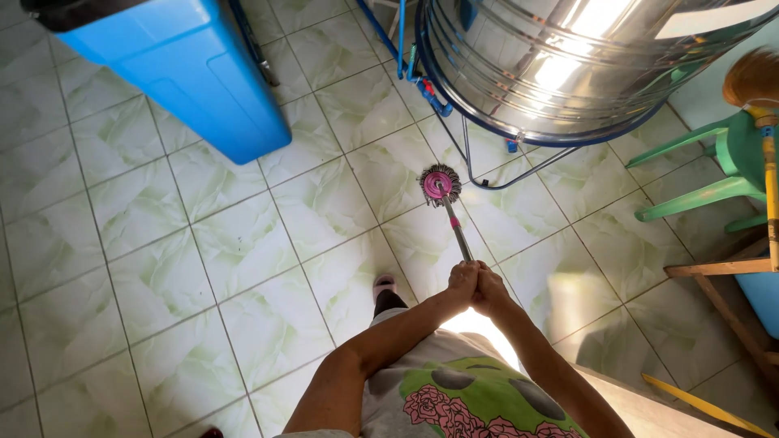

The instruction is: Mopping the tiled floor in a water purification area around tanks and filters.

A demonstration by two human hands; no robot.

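**Inspector:** Pale green marbled floor tiles [243, 243] cover the whole work area. Report containers and markings first.

**Operator's guide:** At upper left you have a blue rectangular bin [187, 73] with a dark top edge, standing on the tiles. At upper right sits a large polished steel tank [552, 57] on a blue ring and a thin metal stand; a pale strip of a label [714, 18] shows near its top edge, too cut off to describe further.

**Inspector:** Where is the mop?

**Operator's guide:** Your mop head [441, 184], round with pink centre and grey strands, rests on the floor just beside the tank stand. Its metal handle [457, 231] runs back up to you.

**Inspector:** Grip state?

**Operator's guide:** Your left hand [464, 282] and right hand [489, 289] are both clenched around the handle's upper end, touching each other.

**Inspector:** Obstructions?

**Operator's guide:** Blue pipes [406, 57] run down by the tank. A green plastic chair [714, 162], a broom [763, 122] and a wooden frame [722, 284] stand at your right. One pink slipper [384, 285] shows below your arms.
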